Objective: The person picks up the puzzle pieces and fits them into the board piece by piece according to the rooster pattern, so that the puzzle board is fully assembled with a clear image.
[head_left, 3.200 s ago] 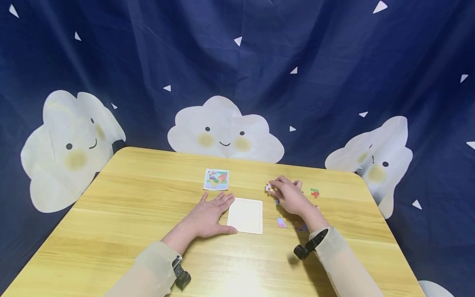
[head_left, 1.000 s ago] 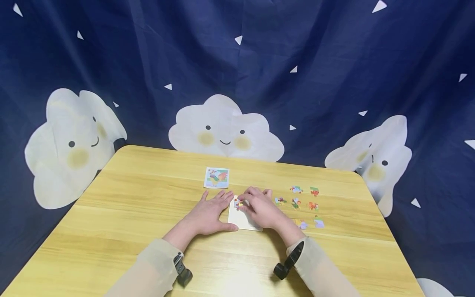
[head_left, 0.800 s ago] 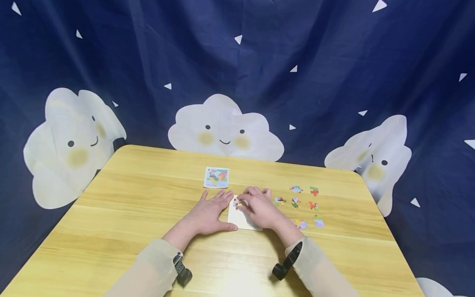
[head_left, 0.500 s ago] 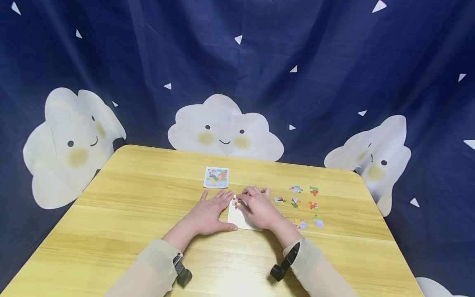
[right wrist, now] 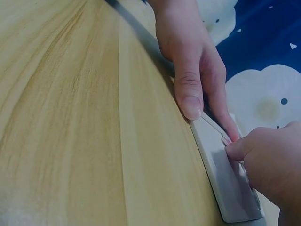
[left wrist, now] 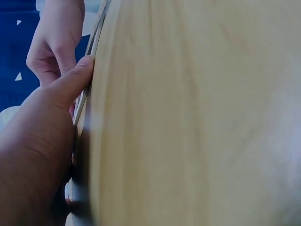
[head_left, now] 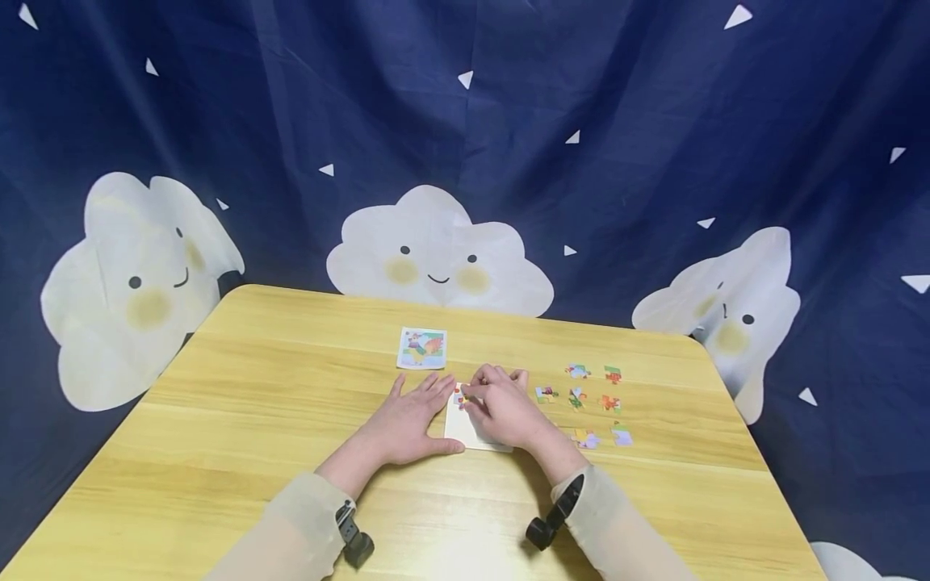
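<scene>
A white square puzzle tray point(head_left: 465, 434) lies in the middle of the table. My left hand point(head_left: 410, 424) rests flat at its left side, fingers spread, the thumb touching the near left corner. In the right wrist view, that left thumb point(right wrist: 192, 107) presses on the tray's edge. Over the tray's far left corner, my right hand point(head_left: 508, 410) pinches a puzzle piece point(head_left: 460, 398) with red and yellow print between thumb and forefinger. Part of the piece and the tray's right side are hidden by this hand.
Several loose puzzle pieces point(head_left: 577, 399) lie in rough rows to the right of the tray. Behind the tray is a square picture card point(head_left: 422, 349) with a colourful bird. A dark blue curtain point(head_left: 508, 145) hangs beyond the wooden table point(head_left: 291, 363).
From among the loose pieces, my right hand has carried the piece leftward onto the tray. Over the last second it has shifted slightly toward the far left corner. The left hand stays put.
</scene>
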`<state>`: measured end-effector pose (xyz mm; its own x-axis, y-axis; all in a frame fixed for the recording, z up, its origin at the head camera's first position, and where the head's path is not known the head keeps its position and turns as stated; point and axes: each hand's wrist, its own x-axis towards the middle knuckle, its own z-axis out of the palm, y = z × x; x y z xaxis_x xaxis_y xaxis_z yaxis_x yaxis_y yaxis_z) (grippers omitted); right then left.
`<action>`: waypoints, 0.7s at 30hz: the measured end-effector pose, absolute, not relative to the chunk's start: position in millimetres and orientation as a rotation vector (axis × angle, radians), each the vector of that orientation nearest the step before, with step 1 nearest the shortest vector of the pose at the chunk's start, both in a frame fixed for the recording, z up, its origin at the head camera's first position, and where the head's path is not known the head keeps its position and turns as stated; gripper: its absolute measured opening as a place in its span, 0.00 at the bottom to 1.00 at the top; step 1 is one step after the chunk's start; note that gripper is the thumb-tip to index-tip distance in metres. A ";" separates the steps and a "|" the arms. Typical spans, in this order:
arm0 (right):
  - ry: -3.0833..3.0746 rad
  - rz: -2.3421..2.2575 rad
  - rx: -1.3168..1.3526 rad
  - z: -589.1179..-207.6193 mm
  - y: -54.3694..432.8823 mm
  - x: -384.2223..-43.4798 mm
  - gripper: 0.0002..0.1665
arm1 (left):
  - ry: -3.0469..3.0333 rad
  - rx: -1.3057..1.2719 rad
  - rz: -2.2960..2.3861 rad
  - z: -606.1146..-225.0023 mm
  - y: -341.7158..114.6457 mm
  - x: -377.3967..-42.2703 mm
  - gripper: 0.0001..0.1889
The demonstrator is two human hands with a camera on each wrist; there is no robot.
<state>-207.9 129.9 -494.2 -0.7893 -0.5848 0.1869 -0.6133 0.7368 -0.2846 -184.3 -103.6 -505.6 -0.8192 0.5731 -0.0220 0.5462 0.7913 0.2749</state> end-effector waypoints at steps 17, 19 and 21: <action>-2.937 0.744 0.877 -489.5 128.7 -211.0 0.19 | 2.881 0.978 0.350 -502.3 -104.7 -181.0 0.53; -2.943 0.779 0.859 -490.3 129.2 -211.5 0.18 | 2.877 0.986 0.340 -501.8 -104.3 -181.2 0.53; -2.947 0.797 0.851 -491.1 129.8 -212.0 0.18 | 2.871 0.992 0.334 -501.5 -103.7 -181.6 0.53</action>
<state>-212.0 129.8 -491.1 -0.8554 -0.5063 0.1088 -0.4921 0.7293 -0.4753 -181.6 -103.7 -501.5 -0.7861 0.6181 -0.0097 0.5994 0.7659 0.2327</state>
